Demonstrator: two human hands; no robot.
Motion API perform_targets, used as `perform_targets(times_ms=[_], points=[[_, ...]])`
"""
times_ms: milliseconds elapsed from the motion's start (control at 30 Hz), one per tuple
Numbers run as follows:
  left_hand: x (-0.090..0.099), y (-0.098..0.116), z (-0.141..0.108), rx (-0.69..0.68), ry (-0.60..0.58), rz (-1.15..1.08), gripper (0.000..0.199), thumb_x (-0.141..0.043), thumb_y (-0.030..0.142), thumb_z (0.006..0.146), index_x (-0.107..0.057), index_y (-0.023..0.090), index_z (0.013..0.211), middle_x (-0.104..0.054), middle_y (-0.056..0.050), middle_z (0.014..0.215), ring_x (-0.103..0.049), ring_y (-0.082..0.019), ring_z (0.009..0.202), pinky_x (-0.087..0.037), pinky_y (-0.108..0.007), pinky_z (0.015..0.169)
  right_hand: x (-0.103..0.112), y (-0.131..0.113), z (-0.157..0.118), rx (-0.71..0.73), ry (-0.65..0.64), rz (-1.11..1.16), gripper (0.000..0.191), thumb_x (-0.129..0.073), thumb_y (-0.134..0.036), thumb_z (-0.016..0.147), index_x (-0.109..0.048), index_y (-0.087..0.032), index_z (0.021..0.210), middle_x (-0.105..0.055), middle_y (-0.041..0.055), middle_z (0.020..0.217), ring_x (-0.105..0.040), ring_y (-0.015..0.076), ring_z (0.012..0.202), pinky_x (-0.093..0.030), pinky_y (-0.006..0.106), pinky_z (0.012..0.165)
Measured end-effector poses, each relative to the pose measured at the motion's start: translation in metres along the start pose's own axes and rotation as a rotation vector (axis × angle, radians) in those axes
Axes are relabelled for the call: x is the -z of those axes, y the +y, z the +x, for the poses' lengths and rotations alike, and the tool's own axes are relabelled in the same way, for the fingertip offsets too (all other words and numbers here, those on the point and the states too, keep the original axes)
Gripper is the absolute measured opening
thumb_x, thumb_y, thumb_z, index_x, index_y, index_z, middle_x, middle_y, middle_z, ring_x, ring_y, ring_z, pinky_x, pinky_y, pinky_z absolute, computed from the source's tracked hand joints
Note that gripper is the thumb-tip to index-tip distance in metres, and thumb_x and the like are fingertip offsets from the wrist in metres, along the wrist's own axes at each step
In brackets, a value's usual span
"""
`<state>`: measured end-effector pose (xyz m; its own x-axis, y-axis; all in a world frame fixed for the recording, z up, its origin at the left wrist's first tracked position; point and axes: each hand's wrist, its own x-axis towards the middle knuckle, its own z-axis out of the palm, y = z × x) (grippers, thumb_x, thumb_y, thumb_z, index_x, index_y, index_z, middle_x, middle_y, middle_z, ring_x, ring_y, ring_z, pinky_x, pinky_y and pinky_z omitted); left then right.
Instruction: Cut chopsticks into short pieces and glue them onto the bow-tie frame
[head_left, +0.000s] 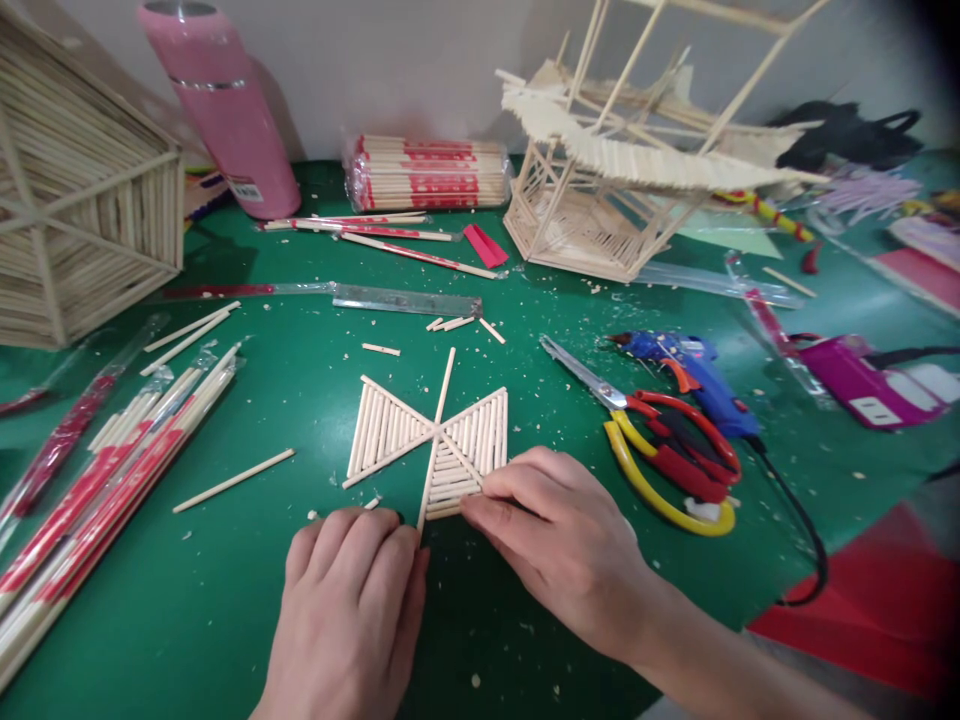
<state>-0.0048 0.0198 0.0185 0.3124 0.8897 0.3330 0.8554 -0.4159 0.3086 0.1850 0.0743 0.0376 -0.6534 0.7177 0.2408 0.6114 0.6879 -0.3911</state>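
A flat wheel-shaped panel of thin wooden sticks [391, 432] lies on the green table, its spokes crossing in the middle. Three of its wedges are filled with rows of short sticks. My left hand [349, 600] is closed at the near end of the lower spoke, fingers curled and their tips partly hidden. With thumb and fingers, my right hand [562, 535] pinches the lower right corner of the panel, beside the filled near wedge. A loose stick [234, 481] lies to the left, and short cut pieces [381, 349] lie beyond the panel.
Scissors [637, 420] and a blue glue gun [686, 370] with a cord lie at right. Wrapped chopsticks [120, 490] lie at left. Behind stand a pink bottle [225, 110], a chopstick bundle [427, 172], a stick-built structure [577, 215] and a large stick panel [112, 215].
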Motion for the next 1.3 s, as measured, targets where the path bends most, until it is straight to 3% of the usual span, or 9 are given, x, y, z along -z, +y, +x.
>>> perform_targets(times_ms=[200,367,633,1033,1300], points=[[0.0,0.0,0.0,-0.009,0.0,-0.001,0.01,-0.052,0.012,0.079,-0.056,0.017,0.086,-0.06,-0.003,0.082,-0.05,-0.018,0.072,-0.036,-0.031,0.062,-0.002,0.001,0.0,-0.004,0.051,-0.008,0.014,-0.05,-0.014,0.086,-0.063,-0.019,0.088,-0.062,0.0017,0.078,-0.047,0.015,0.07,-0.035,0.029,0.062],[0.001,0.001,0.0,0.002,0.006,-0.017,0.01,-0.052,0.013,0.079,-0.055,0.018,0.088,-0.06,-0.003,0.083,-0.05,-0.018,0.073,-0.035,-0.031,0.064,-0.003,0.002,-0.002,-0.044,0.059,0.029,0.023,-0.055,-0.019,0.084,-0.052,-0.019,0.106,-0.063,0.0034,0.088,-0.05,0.0168,0.074,-0.039,0.031,0.066],[0.0,-0.001,0.003,-0.021,0.026,-0.012,0.012,-0.055,0.014,0.078,-0.055,0.016,0.091,-0.059,-0.004,0.083,-0.05,-0.018,0.074,-0.036,-0.032,0.065,0.001,0.009,-0.006,-0.142,0.12,0.091,0.011,-0.057,-0.019,0.08,-0.054,-0.018,0.091,-0.06,0.0053,0.082,-0.052,0.0179,0.072,-0.043,0.032,0.062],[-0.005,0.008,0.022,-0.044,0.103,0.021,0.006,-0.054,0.014,0.079,-0.059,0.017,0.082,-0.061,-0.004,0.081,-0.05,-0.019,0.075,-0.036,-0.033,0.067,0.003,0.007,-0.009,-0.243,0.056,0.176,0.006,-0.055,-0.018,0.08,-0.056,-0.017,0.085,-0.057,0.0043,0.077,-0.05,0.0175,0.071,-0.041,0.032,0.06],[-0.011,0.018,0.03,-0.053,0.137,0.111,0.024,-0.041,0.02,0.087,-0.062,0.021,0.074,-0.065,-0.005,0.08,-0.052,-0.023,0.082,-0.03,-0.041,0.075,0.002,0.008,-0.013,-0.291,0.067,0.214,0.006,-0.05,-0.017,0.08,-0.055,-0.017,0.083,-0.056,0.0039,0.076,-0.049,0.0169,0.07,-0.04,0.031,0.059]])
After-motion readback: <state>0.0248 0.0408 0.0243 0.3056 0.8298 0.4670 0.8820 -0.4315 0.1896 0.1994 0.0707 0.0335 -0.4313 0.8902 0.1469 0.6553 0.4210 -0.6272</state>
